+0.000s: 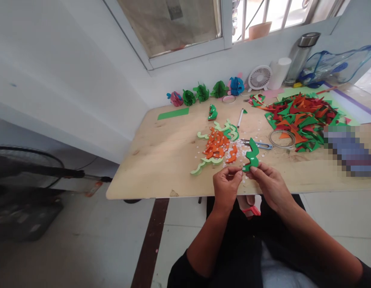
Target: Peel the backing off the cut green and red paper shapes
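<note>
Near the table's front edge, my right hand (271,184) pinches a green scalloped paper cutout (253,154) by its lower end. My left hand (227,186) is closed, its thumb and fingers pressed together at the cutout's lower left end, beside a small white tab. Just beyond lie a pair of small snips with blue handles (264,146) and tiny white paper scraps (239,151). To the left is a heap of orange paper cutouts (215,143), with pale green wavy strips (207,161) around it.
A large pile of red, orange and green paper pieces (305,116) covers the right side, with a tape roll (281,139) before it. Folded paper figures (202,93), a small white fan (259,78) and a glass bottle (301,60) stand along the wall. A white pen (240,118) lies mid-table.
</note>
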The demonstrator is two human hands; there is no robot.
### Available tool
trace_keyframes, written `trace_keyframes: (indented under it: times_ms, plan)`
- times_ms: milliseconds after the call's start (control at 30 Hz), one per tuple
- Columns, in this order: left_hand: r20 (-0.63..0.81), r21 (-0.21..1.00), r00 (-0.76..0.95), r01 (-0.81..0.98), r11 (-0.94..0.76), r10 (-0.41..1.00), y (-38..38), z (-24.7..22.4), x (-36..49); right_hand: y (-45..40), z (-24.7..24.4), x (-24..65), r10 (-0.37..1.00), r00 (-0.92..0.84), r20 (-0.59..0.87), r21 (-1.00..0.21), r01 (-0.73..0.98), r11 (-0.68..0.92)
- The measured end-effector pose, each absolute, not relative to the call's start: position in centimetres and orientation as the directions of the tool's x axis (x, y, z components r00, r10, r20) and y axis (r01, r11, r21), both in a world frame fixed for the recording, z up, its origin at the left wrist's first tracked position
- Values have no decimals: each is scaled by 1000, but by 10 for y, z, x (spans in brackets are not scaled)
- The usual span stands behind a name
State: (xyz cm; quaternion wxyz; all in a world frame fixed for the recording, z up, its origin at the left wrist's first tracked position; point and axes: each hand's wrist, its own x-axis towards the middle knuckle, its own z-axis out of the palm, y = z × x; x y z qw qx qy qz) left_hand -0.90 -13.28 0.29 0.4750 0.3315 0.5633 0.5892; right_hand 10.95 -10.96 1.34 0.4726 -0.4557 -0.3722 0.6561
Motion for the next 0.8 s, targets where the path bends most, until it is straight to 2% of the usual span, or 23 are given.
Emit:
trace_keyframes:
  times_ms: [100,333,633,800]
  plan:
    - [-138,983,-317,-158,91,938,-133,4,-9,-105,11,111,958,-95,-272,-895,-342,-288]
    - [-288,880,-149,-431,200,946,-120,18,-17,-108,22,113,928,-225,-297,-881,-311,-357]
    - [-287,889,-158,-410,202,945,-106,20,-13,-109,26,113,938,-237,-253,-919,-245,-310]
    - [-299,885,-155,-414,213,942,-105,21,-14,-104,21,117,949,-257,-183,-970,-107,-216]
